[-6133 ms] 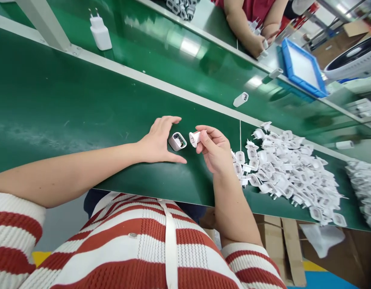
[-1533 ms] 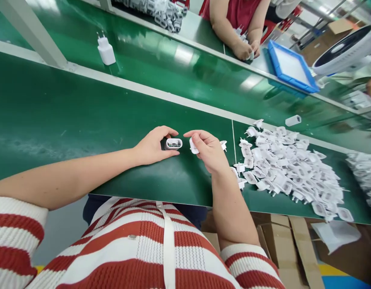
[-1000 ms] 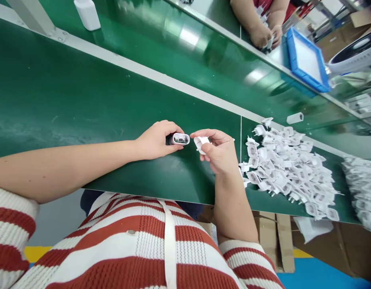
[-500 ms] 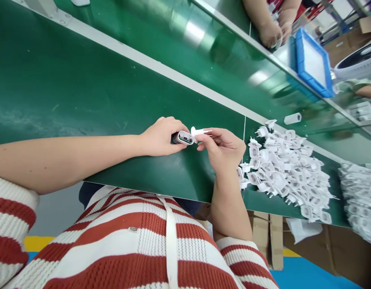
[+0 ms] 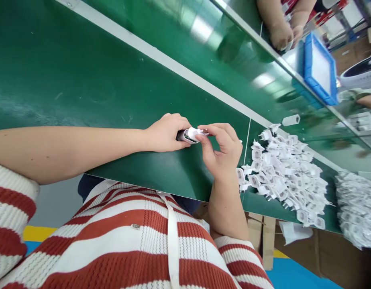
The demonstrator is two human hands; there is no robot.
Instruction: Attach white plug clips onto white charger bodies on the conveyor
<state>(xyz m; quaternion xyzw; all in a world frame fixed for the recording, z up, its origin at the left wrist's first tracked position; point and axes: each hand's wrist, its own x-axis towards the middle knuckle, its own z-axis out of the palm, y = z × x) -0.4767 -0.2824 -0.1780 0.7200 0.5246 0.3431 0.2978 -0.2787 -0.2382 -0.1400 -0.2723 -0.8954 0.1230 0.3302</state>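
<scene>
Left hand (image 5: 169, 132) is partly closed, thumb and fingers wrapped round the sides of a white charger case (image 5: 187, 139). Case is just above the green bench (image 5: 113, 100) near its front edge, open end facing the right hand (image 5: 222, 149), bit of green board visible inside. Right hand has thumb and index nearly together, pinching a white plug cap (image 5: 193, 133), pins toward the right palm. Cap sits right at the mouth of the case, tilted, with part of the opening uncovered. Looks like the rims touch, but fingers and small size make it hard to be sure.

Pile of plug caps (image 5: 283, 176) is on the bench to the right of the right hand, loose and facing all ways. Clear bag of white parts (image 5: 357, 208) is past the pile. One loose case (image 5: 290, 120) lies on its side beyond the light rail (image 5: 179, 68). Across the line: co-worker's hands (image 5: 283, 37) near a blue tray (image 5: 308, 56).
</scene>
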